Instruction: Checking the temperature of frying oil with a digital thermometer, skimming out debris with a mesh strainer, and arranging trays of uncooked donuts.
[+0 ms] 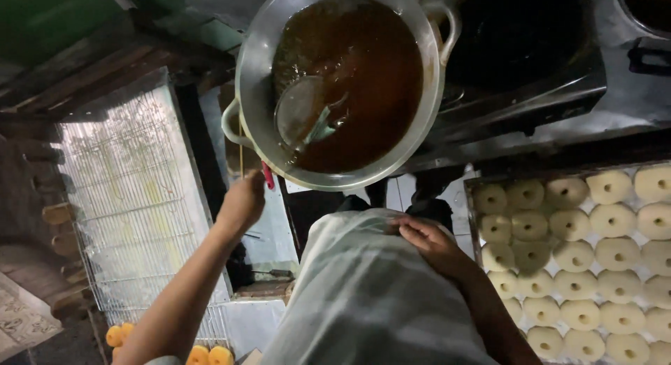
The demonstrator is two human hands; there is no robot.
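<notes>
My left hand [242,203] is closed on a thin wooden stick [241,148] and a red-handled tool [268,176], just below the rim of a big metal wok [255,64]. The wok holds dark brown oil [363,78], and a round skimmer [300,113] lies in it. My right hand [430,242] rests flat on the white apron [363,295] over my front, fingers together, holding nothing. A tray [470,190] of raw ring-shaped dough pieces [573,256] lies to the right of that hand.
A wire cooling rack [133,197] lies at the left, with several fried golden pieces [210,354] at its lower edge. The wok sits on a dark stove [531,71]. Woven baskets [42,218] stand at the far left.
</notes>
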